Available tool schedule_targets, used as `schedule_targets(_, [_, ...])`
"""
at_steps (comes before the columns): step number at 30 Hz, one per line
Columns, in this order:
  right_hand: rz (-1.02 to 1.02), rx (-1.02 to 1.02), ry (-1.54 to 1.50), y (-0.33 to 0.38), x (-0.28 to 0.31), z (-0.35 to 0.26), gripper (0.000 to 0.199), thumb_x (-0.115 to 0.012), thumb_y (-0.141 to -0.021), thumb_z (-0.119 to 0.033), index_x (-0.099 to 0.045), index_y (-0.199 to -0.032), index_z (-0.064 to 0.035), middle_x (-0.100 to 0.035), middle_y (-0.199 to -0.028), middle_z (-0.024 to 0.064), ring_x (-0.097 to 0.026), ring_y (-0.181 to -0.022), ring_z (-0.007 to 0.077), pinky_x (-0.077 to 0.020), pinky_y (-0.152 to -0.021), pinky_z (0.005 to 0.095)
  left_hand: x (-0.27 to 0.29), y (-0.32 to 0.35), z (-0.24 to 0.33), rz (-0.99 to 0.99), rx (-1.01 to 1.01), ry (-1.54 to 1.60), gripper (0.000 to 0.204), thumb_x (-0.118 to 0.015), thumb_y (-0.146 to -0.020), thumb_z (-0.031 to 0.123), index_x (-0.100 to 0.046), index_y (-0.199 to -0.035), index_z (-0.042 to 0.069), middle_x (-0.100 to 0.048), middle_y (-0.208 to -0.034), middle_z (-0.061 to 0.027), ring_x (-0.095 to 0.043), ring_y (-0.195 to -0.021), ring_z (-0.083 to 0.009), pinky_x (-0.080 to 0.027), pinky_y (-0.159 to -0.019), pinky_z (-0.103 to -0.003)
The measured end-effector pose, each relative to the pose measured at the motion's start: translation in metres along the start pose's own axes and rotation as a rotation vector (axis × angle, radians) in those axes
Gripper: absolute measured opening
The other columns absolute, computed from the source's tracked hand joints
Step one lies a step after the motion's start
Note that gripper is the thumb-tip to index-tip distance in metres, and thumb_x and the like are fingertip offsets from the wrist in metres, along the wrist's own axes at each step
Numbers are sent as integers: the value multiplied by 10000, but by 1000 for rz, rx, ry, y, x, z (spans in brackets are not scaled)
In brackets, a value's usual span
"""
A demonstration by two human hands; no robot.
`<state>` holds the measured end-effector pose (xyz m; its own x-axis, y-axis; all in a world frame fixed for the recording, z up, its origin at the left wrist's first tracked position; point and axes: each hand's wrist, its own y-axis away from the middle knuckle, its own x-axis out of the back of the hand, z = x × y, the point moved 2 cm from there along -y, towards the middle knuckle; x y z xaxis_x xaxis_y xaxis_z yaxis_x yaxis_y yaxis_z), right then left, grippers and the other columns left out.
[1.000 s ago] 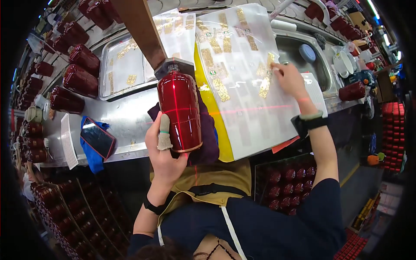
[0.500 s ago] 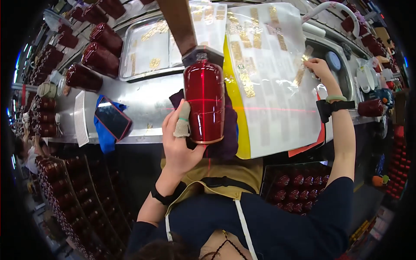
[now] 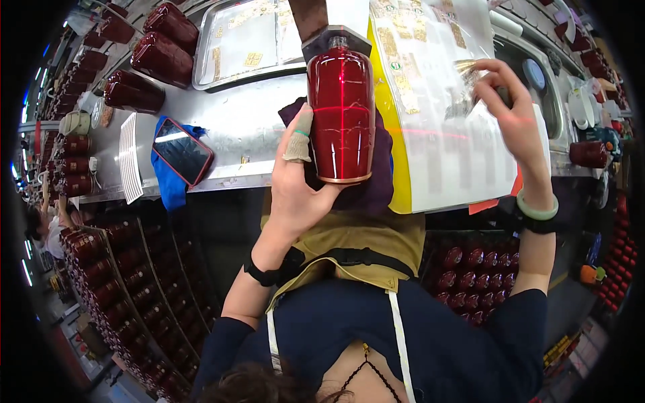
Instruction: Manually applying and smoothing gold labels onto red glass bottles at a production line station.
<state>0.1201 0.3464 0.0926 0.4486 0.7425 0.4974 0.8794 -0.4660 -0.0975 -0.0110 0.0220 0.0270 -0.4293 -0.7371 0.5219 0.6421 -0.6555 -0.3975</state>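
My left hand (image 3: 299, 195) is wrapped round the side and base of a glossy dark red bottle (image 3: 340, 124), with a cloth cot on one finger. The bottle's neck end meets a hexagonal metal holder (image 3: 316, 48), and red laser lines cross its body. Over a white sheet (image 3: 437, 178) with rows of gold decals, my right hand (image 3: 514, 121) is closed, pinching a gold-patterned decal strip (image 3: 463, 67). That strip is partly smeared by motion, so its lower end is hard to make out. Purple cloth (image 3: 383, 161) lies under the bottle.
A metal tray (image 3: 228, 64) with gold decals stands at the back left. More red bottles (image 3: 161, 59) lie near it. A phone (image 3: 183, 153) rests on blue cloth (image 3: 171, 191), beside a striped white strip (image 3: 130, 158). At right is a sink (image 3: 554, 114). Racks of red bottles (image 3: 101, 262) stand below the bench.
My right hand has lifted the decal strip off the sheet area and turned, drawing it slightly toward the bottle. My left hand still holds the bottle. The whole view has shifted.
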Motion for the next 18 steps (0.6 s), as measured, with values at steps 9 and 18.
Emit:
schedule_targets(9, [-267, 66, 10, 23, -55, -69, 316, -568, -1009, -11, -691, -1290, -85, -523, -752, -39, -434, -679, 48, -359, -621, 231, 1, 2, -12, -104, 86, 152, 1082, -925, -715, 112, -327, -1604, -33, -462, -1571, -245, -498, -1421, -382, -413, -1169, -423])
schedule_targets(18, [-450, 394, -3, 23, -88, -113, 286, -617, -966, 23, -685, -1234, -54, -682, -869, 117, -685, -789, 251, -525, -729, 363, 34, -32, 15, -71, -4, 668, 1110, -978, -716, 213, -340, -1597, -7, -573, -1433, -172, -567, -1324, -251, -429, -1135, -400])
